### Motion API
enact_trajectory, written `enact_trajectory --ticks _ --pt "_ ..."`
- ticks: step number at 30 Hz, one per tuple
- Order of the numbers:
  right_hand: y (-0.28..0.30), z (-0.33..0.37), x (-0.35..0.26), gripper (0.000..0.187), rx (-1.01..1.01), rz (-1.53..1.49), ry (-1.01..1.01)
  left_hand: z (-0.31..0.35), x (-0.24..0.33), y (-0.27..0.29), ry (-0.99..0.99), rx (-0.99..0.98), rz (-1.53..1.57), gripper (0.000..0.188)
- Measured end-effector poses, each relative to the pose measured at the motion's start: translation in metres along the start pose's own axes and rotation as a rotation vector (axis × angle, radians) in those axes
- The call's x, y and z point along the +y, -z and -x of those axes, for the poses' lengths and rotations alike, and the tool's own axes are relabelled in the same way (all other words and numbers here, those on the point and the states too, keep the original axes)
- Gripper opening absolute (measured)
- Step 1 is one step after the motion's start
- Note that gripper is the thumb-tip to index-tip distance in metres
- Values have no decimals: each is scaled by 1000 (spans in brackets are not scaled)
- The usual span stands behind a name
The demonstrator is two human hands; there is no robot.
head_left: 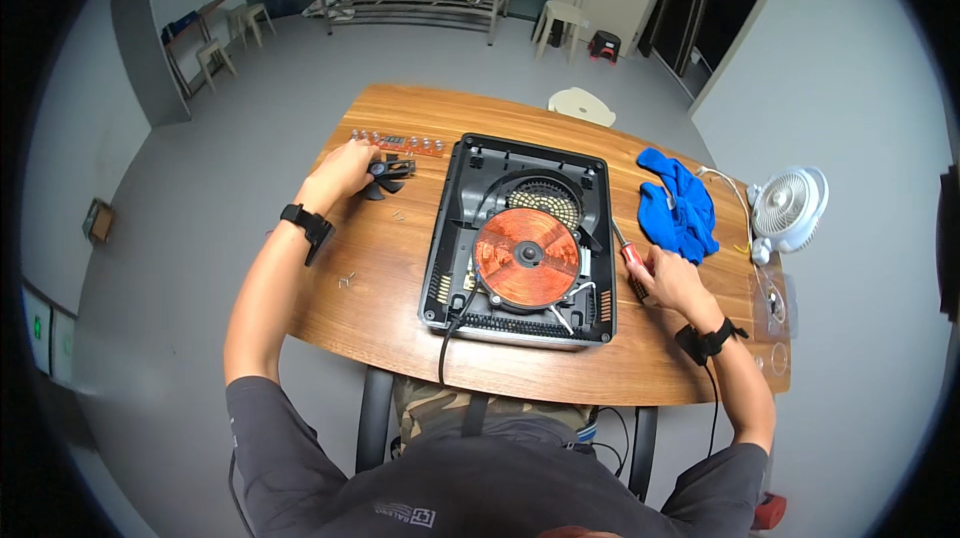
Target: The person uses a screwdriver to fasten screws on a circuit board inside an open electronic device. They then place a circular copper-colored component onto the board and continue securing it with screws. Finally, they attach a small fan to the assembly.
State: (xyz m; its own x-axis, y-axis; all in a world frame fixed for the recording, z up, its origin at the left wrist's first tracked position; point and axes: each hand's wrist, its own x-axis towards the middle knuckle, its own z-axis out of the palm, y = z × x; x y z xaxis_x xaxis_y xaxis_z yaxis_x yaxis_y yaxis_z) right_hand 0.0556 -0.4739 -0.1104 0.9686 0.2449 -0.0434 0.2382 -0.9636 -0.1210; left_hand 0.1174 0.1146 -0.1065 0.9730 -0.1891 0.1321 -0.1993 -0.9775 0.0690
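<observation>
An opened induction cooker's black housing (pixel 437 268) lies in the middle of the table, its round copper coil (pixel 500 256) facing up. Over at the far left, my left hand (pixel 345 174) has its fingers closed on the edge of a small black cooling fan (pixel 392 178), close to the tabletop. My right hand (pixel 676 284) rests beside the housing's right side, wrapped round a screwdriver (pixel 630 253) with a red and black handle, its shaft pointing away from me. A narrow circuit board (pixel 425 147) lies just beyond the fan.
Loose screws (pixel 346 280) lie on the wooden table (pixel 370 313) at the left. To the right are a blue cloth (pixel 680 208), a white desk fan (pixel 790 203) and a clear plastic tray (pixel 790 313). A black power cord (pixel 450 338) runs off the near edge.
</observation>
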Motion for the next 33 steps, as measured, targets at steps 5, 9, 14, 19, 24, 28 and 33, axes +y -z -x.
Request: enact_trajectory --ticks 5,9,14,19,24,28,33 --pt "12 -6 -6 51 12 -6 8 -7 2 -7 32 -72 44 35" --pt "2 -12 1 48 -8 -104 42 -12 -7 -19 2 -27 40 32" --pt "0 -11 3 46 -38 -149 32 -17 -6 -20 53 -109 -25 35" --pt "16 -19 15 48 29 -145 -9 -5 16 -1 53 -62 -15 43" --pt "34 -49 59 30 349 -69 11 -12 8 -12 25 -19 -39 37" --pt "33 -65 81 39 370 -16 -58 -11 14 1 9 -8 -22 38" --pt "15 -76 80 53 359 -57 -38 -2 36 38 73 14 58 41"
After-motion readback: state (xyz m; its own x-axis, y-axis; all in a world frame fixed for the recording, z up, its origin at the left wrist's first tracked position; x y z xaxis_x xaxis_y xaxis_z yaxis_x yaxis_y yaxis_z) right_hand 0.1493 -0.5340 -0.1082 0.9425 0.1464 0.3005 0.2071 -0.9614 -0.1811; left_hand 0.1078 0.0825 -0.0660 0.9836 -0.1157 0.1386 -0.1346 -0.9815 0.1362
